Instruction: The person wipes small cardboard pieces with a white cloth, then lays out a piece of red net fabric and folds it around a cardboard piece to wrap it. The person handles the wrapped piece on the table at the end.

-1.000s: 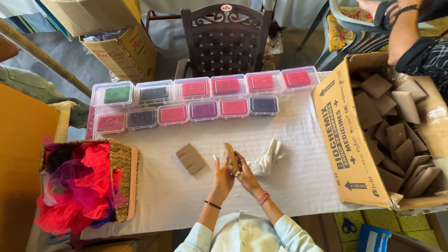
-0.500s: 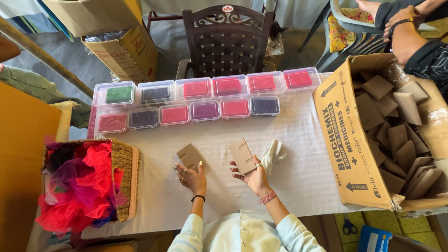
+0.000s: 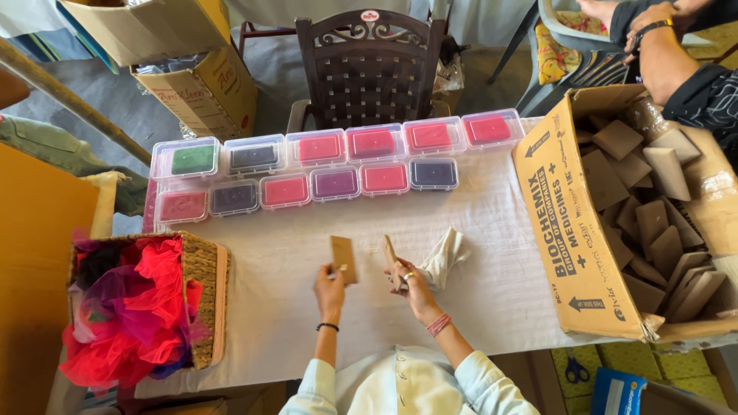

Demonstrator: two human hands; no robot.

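Hands point(image 3: 369, 280) hold brown cards point(image 3: 343, 258) over bare cloth, trays point(image 3: 323, 165) well apart.

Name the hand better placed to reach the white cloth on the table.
Right. The right hand, holding a brown card, sits right beside the white cloth; the left hand holds another card farther away.

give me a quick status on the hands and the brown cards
Left hand holds a brown card upright. Right hand holds a second brown card, edge-on. White cloth lies beside the right hand.
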